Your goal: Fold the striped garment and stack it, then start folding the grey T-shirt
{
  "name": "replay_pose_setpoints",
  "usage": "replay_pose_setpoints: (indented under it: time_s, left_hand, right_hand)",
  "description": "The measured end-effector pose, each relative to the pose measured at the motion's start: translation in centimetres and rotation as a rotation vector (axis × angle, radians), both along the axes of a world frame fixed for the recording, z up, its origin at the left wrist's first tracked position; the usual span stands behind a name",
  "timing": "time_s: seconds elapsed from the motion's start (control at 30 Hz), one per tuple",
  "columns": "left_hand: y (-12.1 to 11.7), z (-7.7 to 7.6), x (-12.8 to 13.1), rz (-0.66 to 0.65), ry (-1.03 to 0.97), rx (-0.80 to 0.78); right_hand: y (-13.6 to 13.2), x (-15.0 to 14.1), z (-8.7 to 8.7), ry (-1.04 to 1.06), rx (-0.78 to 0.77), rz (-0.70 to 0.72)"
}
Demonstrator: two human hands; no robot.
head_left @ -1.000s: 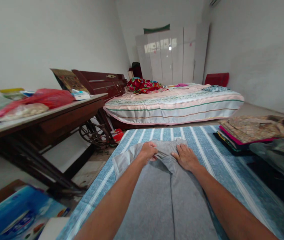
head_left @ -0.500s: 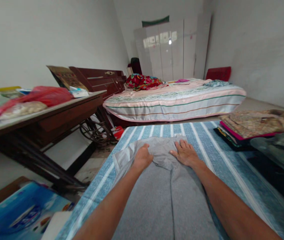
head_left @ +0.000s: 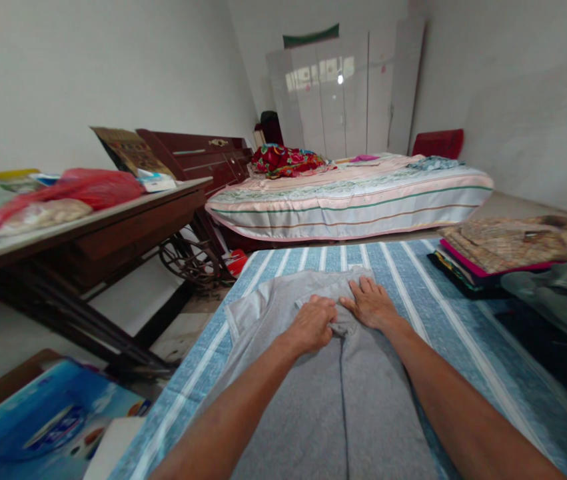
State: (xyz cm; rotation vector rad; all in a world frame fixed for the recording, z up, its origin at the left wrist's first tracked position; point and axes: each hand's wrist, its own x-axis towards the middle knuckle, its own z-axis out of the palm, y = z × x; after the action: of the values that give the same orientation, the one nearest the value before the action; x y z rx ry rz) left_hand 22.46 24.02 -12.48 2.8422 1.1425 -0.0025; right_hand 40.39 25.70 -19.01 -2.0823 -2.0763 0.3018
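Note:
A grey shirt (head_left: 293, 413) lies spread lengthwise over a blue and white striped cloth (head_left: 443, 347), a sleeve out at the upper left and a dark line running down its middle. My left hand (head_left: 314, 323) is closed on a bunched fold of the shirt near its upper middle; the fingertips are partly hidden. Just right of it, my right hand (head_left: 370, 303) presses flat on the shirt's upper right part, fingers stretched out.
Folded clothes (head_left: 518, 247) are stacked on the right, with a dark grey garment (head_left: 558, 293) in front. At left stand a sewing-machine table (head_left: 128, 212) bearing a red plastic bag (head_left: 98, 189), and a blue box (head_left: 28, 420) below. A made bed (head_left: 353, 210) lies beyond.
My left hand let its earlier hold on the shirt loosen, moved left, then came back right and closed on a fold near the middle. The upper part lies flatter. My right hand stays in place.

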Motion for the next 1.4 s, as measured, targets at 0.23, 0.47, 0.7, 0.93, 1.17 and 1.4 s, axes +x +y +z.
replay_pose_setpoints:
  time_s: [0.23, 0.47, 0.7, 0.93, 1.17, 1.4]
  left_hand:
    - [-1.4, 0.4, -0.5, -0.014, -0.024, 0.071]
    - [-3.1, 0.0, -0.2, -0.092, 0.059, 0.212]
    - [-3.4, -0.9, 0.2, -0.122, 0.015, 0.294]
    - [-4.2, -1.0, 0.5, -0.042, -0.017, 0.267]
    - [-5.4, -0.9, 1.2, 0.061, -0.050, 0.129]
    - [-6.1, -1.5, 1.2, 0.048, -0.064, 0.152]
  right_hand:
    - [0.1, 0.0, -0.1, 0.004, 0.013, 0.004]
    - [0.2, 0.1, -0.2, 0.001, 0.003, 0.003]
    - [0.1, 0.1, -0.2, -0.005, 0.026, 0.013]
    - [0.1, 0.2, -0.2, -0.006, 0.009, 0.009]
    - [0.0, 0.2, 0.0, -0.007, -0.001, 0.013]
    - [0.0, 0.3, 0.1, -0.002, -0.005, 0.015]
